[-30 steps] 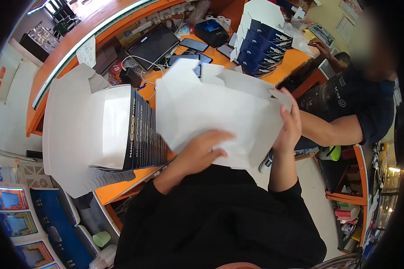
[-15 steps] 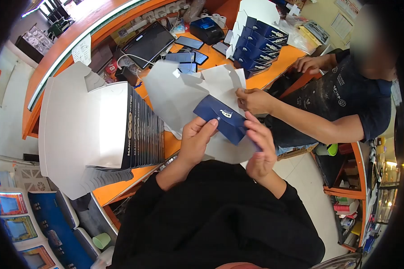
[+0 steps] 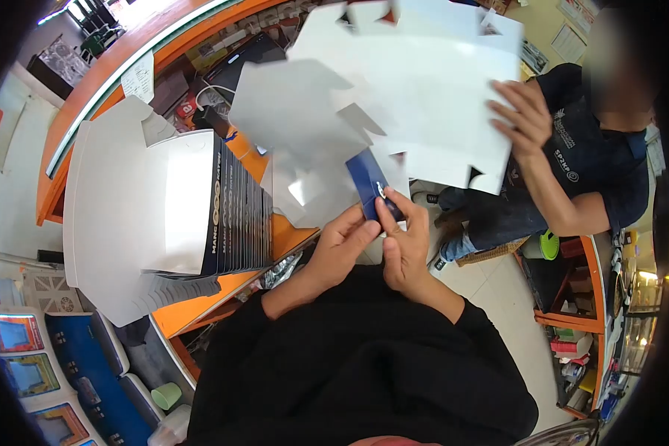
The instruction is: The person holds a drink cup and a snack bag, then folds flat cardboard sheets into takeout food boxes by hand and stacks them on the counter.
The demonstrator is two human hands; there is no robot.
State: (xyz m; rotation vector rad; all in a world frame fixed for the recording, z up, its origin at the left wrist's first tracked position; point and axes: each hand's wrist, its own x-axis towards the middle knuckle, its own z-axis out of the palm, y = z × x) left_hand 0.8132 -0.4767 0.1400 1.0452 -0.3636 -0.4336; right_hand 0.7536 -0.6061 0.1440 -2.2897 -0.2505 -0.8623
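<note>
In front of my body, my left hand point(image 3: 340, 249) and my right hand point(image 3: 409, 249) both pinch the blue printed side point(image 3: 367, 177) of a partly folded box. Its pale grey-white inside point(image 3: 293, 111) spreads up and to the left of my fingers. A large flat white cardboard sheet point(image 3: 438, 82) is held up above it by a co-worker's hand point(image 3: 526, 123), apart from mine. On the left, a nested stack of open boxes with black printed sides point(image 3: 238, 212) rests on the orange table point(image 3: 288, 236).
The co-worker point(image 3: 572, 156) sits at the right. A dark screen point(image 3: 256, 56) and a white cable lie beyond the stack. An orange shelf point(image 3: 572, 321) with packed goods stands at the right. A green cup point(image 3: 166, 395) is at the lower left.
The co-worker has raised a flat white sheet over the table, covering the blue stack and phones from view. My hands have come closer together, and the blue side has turned more upright.
</note>
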